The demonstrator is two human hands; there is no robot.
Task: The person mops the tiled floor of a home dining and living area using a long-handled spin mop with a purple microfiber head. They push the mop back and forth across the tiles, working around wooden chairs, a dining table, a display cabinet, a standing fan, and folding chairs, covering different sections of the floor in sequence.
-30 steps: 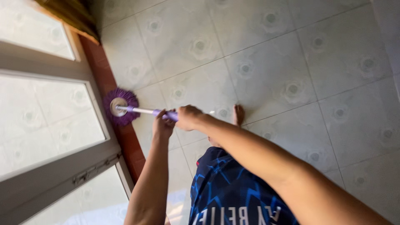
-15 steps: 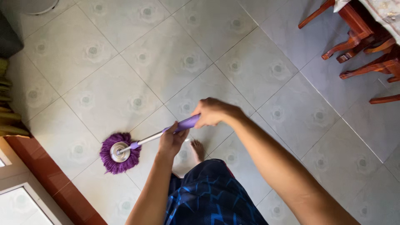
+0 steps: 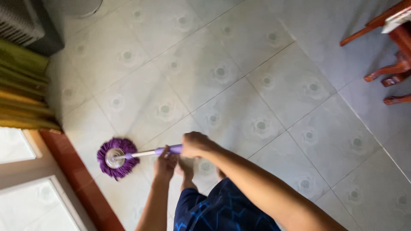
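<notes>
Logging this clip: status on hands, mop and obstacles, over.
Left hand and right hand both gripping mop handle. Purple mop head on tile floor, beside red sill. Chairs far right, apart.

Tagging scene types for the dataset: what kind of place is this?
Most likely a room in a home. Patterned pale floor tiles, red wooden chair legs at the right, a yellow-green curtain by a glazed door. Both hands, left hand and right hand, grip a purple mop.
</notes>
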